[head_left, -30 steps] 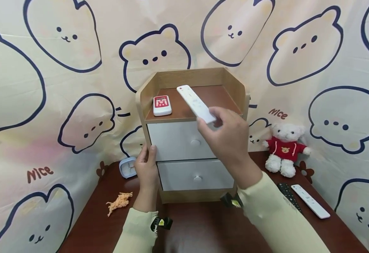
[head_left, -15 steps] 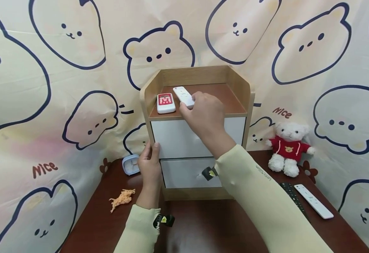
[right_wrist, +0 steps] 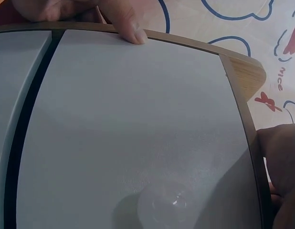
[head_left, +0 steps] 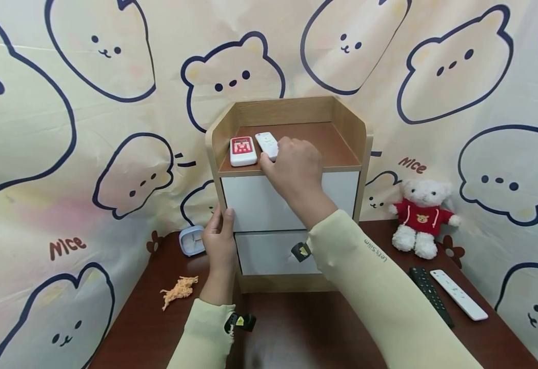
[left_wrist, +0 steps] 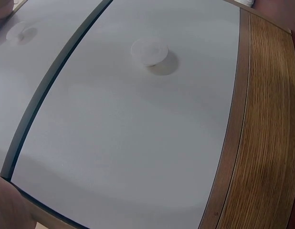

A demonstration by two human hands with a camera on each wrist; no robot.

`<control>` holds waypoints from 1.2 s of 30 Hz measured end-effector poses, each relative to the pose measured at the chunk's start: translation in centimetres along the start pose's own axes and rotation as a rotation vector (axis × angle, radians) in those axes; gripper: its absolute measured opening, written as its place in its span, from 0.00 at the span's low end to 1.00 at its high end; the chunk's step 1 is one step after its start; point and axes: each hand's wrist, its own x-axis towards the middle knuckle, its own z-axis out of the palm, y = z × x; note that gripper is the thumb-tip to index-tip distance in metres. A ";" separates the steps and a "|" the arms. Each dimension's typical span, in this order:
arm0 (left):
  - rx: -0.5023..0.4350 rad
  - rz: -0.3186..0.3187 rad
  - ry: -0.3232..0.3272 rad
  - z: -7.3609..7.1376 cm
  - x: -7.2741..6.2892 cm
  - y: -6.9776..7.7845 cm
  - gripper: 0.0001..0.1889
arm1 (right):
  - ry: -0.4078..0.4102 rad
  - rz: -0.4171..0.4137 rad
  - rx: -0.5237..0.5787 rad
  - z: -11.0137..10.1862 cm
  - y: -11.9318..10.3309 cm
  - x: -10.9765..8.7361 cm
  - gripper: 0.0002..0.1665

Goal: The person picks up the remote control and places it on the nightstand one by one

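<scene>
My right hand (head_left: 294, 166) pinches a white remote control (head_left: 267, 145) low over the brown top shelf of a small wooden drawer cabinet (head_left: 282, 111). Its near end is hidden by the fingers. Just left of it lies a white handheld device (head_left: 243, 151) with a red keypad face and a small screen. My left hand (head_left: 219, 246) grips the cabinet's left side edge. In the right wrist view, its thumb (right_wrist: 129, 26) presses the edge by the upper drawer front (right_wrist: 114, 105). The lower drawer (left_wrist: 119, 119), with a round white knob (left_wrist: 150, 51), fills the left wrist view.
On the table's left are a light-blue clock (head_left: 191, 241) and a tangled orange bundle (head_left: 179, 291). To the right sit a white teddy bear (head_left: 422, 215) in a red hoodie, a black remote (head_left: 430, 295) and another white remote (head_left: 459, 295). A printed cloth (head_left: 125, 287) hangs behind.
My right hand has carried the white remote left and down from above the cabinet front onto the shelf area, beside the red-faced device. My left hand has kept its grip on the cabinet.
</scene>
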 end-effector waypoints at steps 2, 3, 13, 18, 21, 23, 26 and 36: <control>-0.005 -0.001 -0.004 0.0 0.0 0.0 0.23 | -0.004 -0.001 -0.010 0.0 0.0 -0.1 0.30; -0.006 -0.001 -0.007 -0.1 -0.1 0.0 0.23 | -0.006 0.000 -0.016 0.1 -0.1 -0.1 0.30; -0.027 0.008 -0.021 -0.2 -0.2 -0.2 0.24 | -0.054 0.008 -0.058 -0.1 0.0 -0.1 0.34; -0.023 0.018 -0.021 -0.3 -0.1 -0.3 0.24 | -0.077 0.001 -0.037 -0.3 0.3 -0.3 0.37; -0.018 0.010 -0.015 -0.3 -0.2 -0.3 0.24 | -0.083 -0.006 0.029 -0.4 0.5 -1.0 0.37; -0.016 0.004 -0.012 -0.4 -0.3 -0.3 0.25 | -0.062 -0.028 0.086 -0.4 0.8 -1.7 0.37; -0.009 0.000 -0.010 -0.4 -0.4 -0.3 0.25 | 0.047 -0.109 0.159 -0.3 1.6 -3.5 0.34; 0.001 0.015 -0.020 -0.2 -0.1 -0.2 0.25 | 0.292 -0.277 0.385 1.0 5.0 -13.3 0.18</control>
